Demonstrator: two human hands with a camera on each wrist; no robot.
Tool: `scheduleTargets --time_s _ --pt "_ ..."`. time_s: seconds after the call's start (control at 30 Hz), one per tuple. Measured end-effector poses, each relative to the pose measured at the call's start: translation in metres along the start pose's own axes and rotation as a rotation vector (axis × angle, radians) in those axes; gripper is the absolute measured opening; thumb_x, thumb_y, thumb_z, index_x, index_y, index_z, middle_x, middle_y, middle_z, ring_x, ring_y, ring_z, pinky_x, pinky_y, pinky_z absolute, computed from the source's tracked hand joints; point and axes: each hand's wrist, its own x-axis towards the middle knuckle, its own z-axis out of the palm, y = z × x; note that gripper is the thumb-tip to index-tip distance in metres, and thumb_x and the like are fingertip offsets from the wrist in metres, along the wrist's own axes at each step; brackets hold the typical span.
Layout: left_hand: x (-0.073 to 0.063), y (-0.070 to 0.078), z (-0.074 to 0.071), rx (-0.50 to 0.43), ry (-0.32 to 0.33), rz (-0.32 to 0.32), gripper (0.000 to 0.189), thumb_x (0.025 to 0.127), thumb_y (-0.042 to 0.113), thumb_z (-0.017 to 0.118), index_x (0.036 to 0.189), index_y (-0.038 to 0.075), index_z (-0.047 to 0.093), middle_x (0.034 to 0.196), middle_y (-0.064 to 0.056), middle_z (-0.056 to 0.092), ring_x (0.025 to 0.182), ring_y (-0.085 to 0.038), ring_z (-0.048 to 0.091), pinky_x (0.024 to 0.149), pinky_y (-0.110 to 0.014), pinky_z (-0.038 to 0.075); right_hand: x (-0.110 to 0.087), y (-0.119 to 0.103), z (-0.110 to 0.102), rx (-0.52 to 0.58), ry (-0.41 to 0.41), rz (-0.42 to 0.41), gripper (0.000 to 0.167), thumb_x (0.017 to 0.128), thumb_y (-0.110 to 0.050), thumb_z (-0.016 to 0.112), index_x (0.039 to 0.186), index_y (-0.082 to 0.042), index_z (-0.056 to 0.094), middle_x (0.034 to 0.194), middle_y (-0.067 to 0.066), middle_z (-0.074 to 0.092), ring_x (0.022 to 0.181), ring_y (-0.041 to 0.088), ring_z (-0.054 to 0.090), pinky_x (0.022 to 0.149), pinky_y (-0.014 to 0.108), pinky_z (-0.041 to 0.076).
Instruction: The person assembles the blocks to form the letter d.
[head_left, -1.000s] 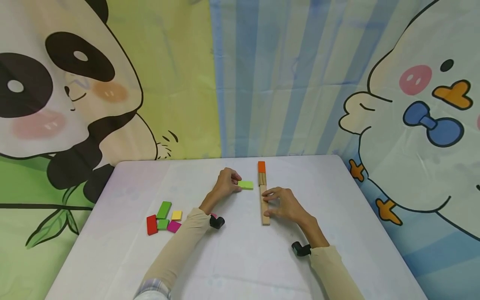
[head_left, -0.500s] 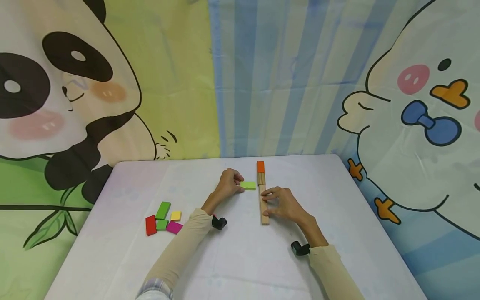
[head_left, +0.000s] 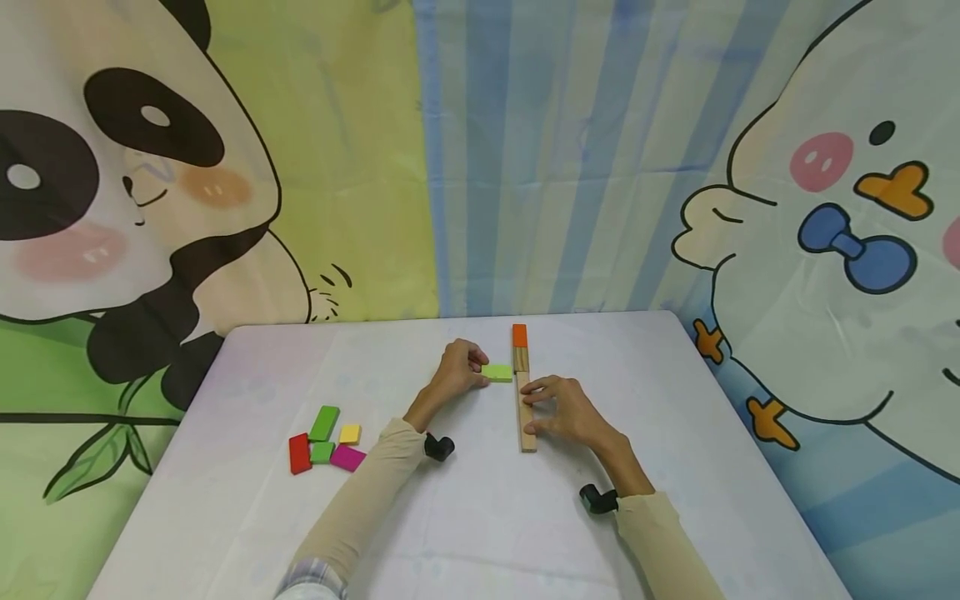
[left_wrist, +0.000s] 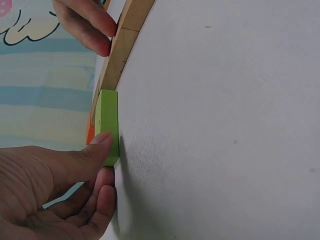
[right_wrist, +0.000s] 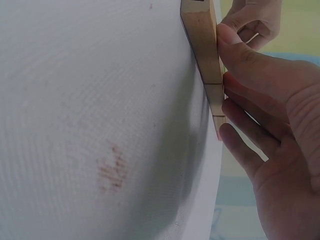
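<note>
Reaching forward, the left hand (head_left: 455, 370) is pinching a lime block (head_left: 498, 373), lying just beside the wooden row (head_left: 524, 417), closer than a second ago, while the right hand (head_left: 572, 410) is resting unclenched fingers against that row's side and coloured blocks (head_left: 323, 423) are sitting by the left sleeve (head_left: 360, 504).

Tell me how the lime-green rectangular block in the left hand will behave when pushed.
The lime-green block looks stiff, with crisp edges and flat faces. Lying lengthwise on the white table, it will probably slide rather than roll. With the left hand pinching one end, it may swivel if nudged at the other.
</note>
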Motion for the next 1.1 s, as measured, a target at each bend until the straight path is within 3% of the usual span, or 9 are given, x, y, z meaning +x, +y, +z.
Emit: scheduleTargets --time_s 0.77,0.93,1.1 --pt "0.003 -0.001 0.003 0.021 -0.019 -0.003 0.034 0.076 -0.011 0.093 0.106 -0.005 0.078 0.093 -0.013 0.072 0.083 -0.017 0.061 0.076 -0.026 0.055 0.002 0.0 0.003 0.003 -0.005 0.01 0.05 0.078 -0.018 0.1 0.123 -0.005 0.083 0.136 0.001 0.077 0.139 0.033 0.064 0.125 0.064 0.041" --pt "-0.001 0.001 -0.004 0.019 -0.021 -0.002 0.04 0.078 -0.009 0.093 0.114 -0.008 0.075 0.103 -0.018 0.075 0.09 -0.023 0.067 0.085 -0.033 0.059 0.002 -0.002 0.002 -0.01 -0.003 -0.001 0.049 0.079 -0.018 0.1 0.123 -0.004 0.083 0.136 0.002 0.077 0.138 0.034 0.065 0.123 0.064 0.043" --pt "-0.011 0.003 -0.022 0.076 0.005 -0.001 0.036 0.085 -0.004 0.09 0.117 -0.008 0.074 0.112 -0.021 0.076 0.102 -0.031 0.072 0.096 -0.043 0.06 0.001 -0.003 0.0 -0.003 0.005 -0.012 0.05 0.078 -0.016 0.1 0.123 -0.002 0.082 0.136 0.006 0.078 0.138 0.036 0.065 0.121 0.062 0.045"
